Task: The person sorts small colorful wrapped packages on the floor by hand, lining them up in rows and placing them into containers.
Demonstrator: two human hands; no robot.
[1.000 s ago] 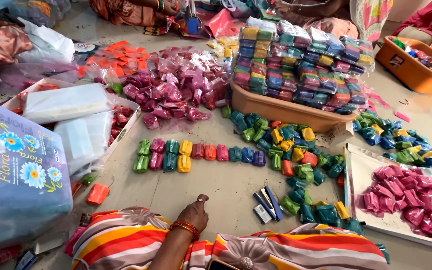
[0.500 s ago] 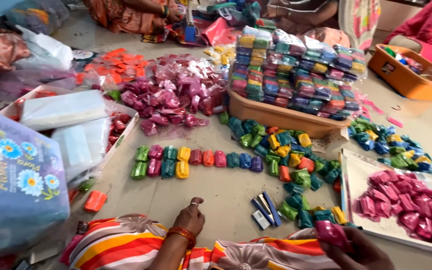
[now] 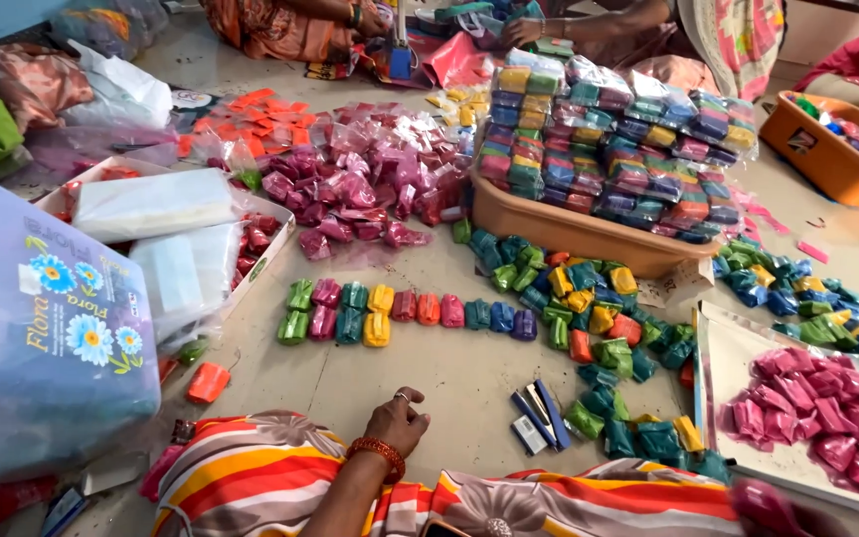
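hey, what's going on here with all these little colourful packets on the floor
A person sits on the floor sorting small packets of coloured powder. Their left hand rests empty on the floor near a row of packets laid out by colour. The right hand is a blur at the lower right edge, seemingly holding a pink packet. A tan tub holds bundled packets, and a white tray holds pink ones.

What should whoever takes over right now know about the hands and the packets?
Left hand: empty, loose grip, resting on the floor.
Right hand: not visible; only a pink blur at the bottom edge.
A row of coloured packets lies ahead of the left hand, a loose packet heap to its right, and pink packets on the white tray.
Done: the row is laid out. Left: the heap, still loose.
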